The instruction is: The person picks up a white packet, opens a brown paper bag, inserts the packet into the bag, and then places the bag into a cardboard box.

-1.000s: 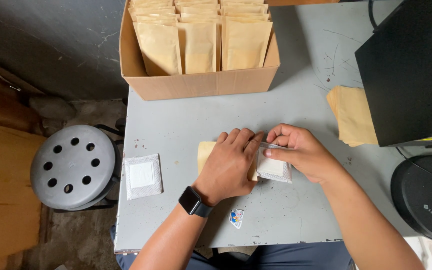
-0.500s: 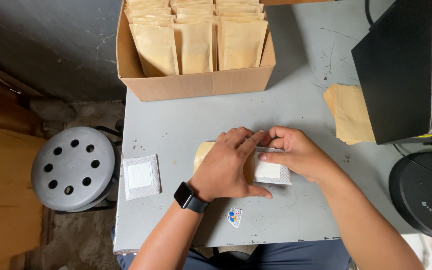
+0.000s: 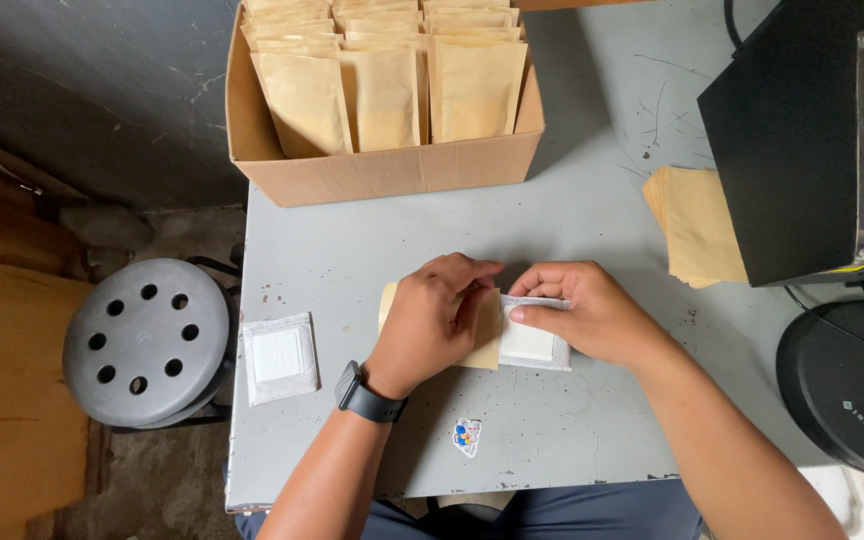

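My left hand (image 3: 434, 320), with a black watch on the wrist, presses down on a flat brown paper pouch (image 3: 480, 347) lying on the grey table (image 3: 592, 200). My right hand (image 3: 592, 312) pinches a white sachet (image 3: 532, 345) at the pouch's open right end; part of the sachet sits inside the pouch mouth. Most of the pouch is hidden under my left hand.
A second white sachet (image 3: 279, 357) lies at the table's left edge. A cardboard box (image 3: 382, 172) of upright brown pouches stands at the back. A stack of brown pouches (image 3: 697, 225) lies beside a black machine (image 3: 812, 140). A grey round stool (image 3: 147, 340) stands left of the table; a black disc (image 3: 847, 385) sits right.
Both hands stay on the pouch and sachet in the same spot. The fingers have shifted slightly and the sachet sits a little further into the pouch mouth.
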